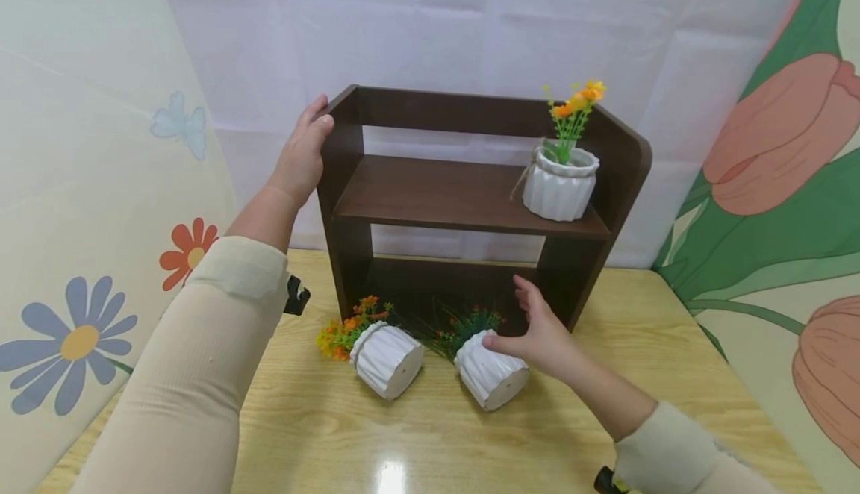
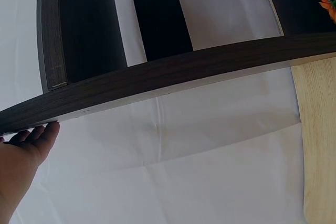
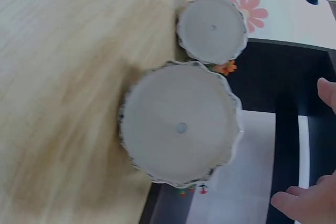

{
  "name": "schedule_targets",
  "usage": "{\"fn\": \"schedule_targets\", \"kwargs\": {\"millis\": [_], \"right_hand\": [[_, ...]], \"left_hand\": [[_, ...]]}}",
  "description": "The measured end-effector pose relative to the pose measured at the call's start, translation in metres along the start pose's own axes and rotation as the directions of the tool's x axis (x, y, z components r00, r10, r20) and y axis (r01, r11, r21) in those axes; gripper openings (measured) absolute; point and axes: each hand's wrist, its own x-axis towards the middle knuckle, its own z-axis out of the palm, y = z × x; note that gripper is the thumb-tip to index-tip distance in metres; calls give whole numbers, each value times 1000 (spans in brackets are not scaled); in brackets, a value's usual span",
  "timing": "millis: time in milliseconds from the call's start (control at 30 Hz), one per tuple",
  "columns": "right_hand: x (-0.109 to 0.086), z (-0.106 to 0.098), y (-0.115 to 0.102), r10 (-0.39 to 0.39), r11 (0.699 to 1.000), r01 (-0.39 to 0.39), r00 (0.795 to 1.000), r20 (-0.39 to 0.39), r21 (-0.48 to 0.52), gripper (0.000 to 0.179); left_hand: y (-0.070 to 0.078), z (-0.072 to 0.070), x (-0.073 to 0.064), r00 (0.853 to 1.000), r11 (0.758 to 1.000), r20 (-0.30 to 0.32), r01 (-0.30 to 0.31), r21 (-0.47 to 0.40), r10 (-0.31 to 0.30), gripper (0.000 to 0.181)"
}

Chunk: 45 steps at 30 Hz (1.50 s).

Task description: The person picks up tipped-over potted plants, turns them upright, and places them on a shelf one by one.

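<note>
Holding nothing, the spread right hand [image 1: 546, 339] hovered near a tipped white pot [image 1: 489, 374] before a dark shelf [image 1: 437, 192], whose left side the unclenched left hand [image 1: 302, 152] touched. A second pot [image 1: 386, 360] lay nearby; a third pot [image 1: 560, 186] stood upright above.

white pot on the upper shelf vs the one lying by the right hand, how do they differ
The upper pot stands upright; the lower pot lies tipped on its side, base toward the head camera.
The upper pot holds yellow and orange flowers; the lower pot holds dark, red-flecked greenery.
Both are white and ribbed.
</note>
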Motion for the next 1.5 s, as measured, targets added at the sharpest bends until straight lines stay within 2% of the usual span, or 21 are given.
{"fn": "schedule_targets", "kwargs": {"millis": [700, 1200, 1500], "right_hand": [[-1, 36, 19, -38, 999, 37, 999, -14, -15, 104], [3, 52, 26, -37, 983, 32, 999, -21, -179, 102], [8, 56, 28, 32, 962, -32, 999, -3, -271, 105]], "left_hand": [[1, 0, -1, 1000, 1000, -5, 14, -1, -14, 57], [0, 0, -1, 1000, 1000, -6, 24, -4, -24, 57], [2, 1, -2, 1000, 1000, -4, 21, -4, -21, 57]]}}
